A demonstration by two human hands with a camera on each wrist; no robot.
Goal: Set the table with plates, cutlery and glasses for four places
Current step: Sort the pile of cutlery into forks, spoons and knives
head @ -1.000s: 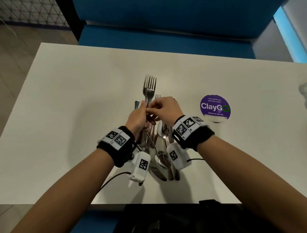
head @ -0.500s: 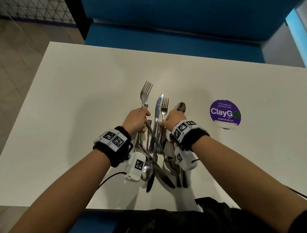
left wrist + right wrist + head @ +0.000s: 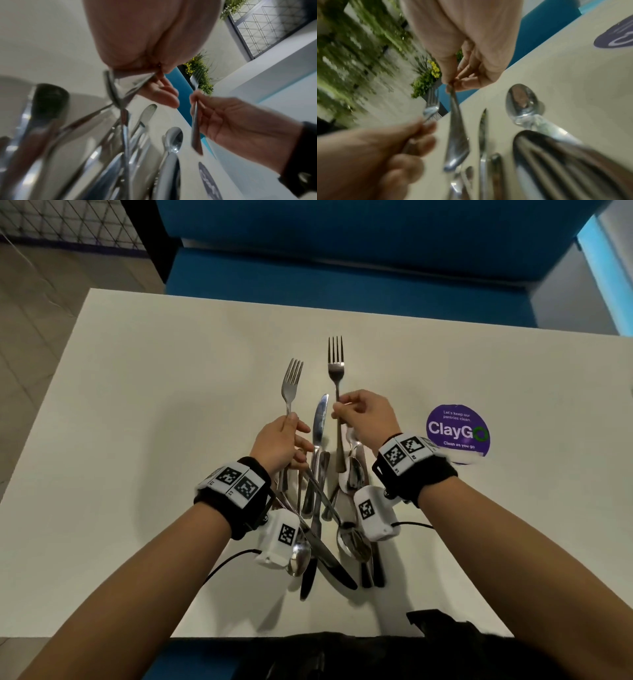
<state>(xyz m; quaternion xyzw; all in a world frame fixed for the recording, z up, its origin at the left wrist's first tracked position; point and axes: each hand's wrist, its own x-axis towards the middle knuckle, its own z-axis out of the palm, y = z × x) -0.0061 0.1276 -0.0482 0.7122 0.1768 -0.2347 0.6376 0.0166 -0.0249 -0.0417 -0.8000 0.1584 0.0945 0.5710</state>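
A heap of steel cutlery [image 3: 322, 518] lies on the white table [image 3: 154, 405] in front of me: knives, spoons and forks crossed over each other. My left hand [image 3: 293, 422] grips one fork [image 3: 291, 381] by its handle, tines up and away from me, just left of the heap. My right hand [image 3: 339, 409] pinches a second fork [image 3: 335, 364] between thumb and fingers, lifted above the heap. In the right wrist view that fork's handle [image 3: 456, 135] hangs free over the table. A knife [image 3: 320, 419] lies between the two hands, and a spoon [image 3: 522, 105] lies beside it.
A round purple ClayGo sticker [image 3: 457, 429] is on the table to the right. A blue bench [image 3: 342, 268] runs along the far edge. A dark object [image 3: 442, 625] sits at the near edge. Tiled floor [image 3: 34, 302] lies left of the table.
My right hand left the heap and came up pinching a second fork. My left hand keeps its fork and has shifted slightly left, so the two forks stand apart.
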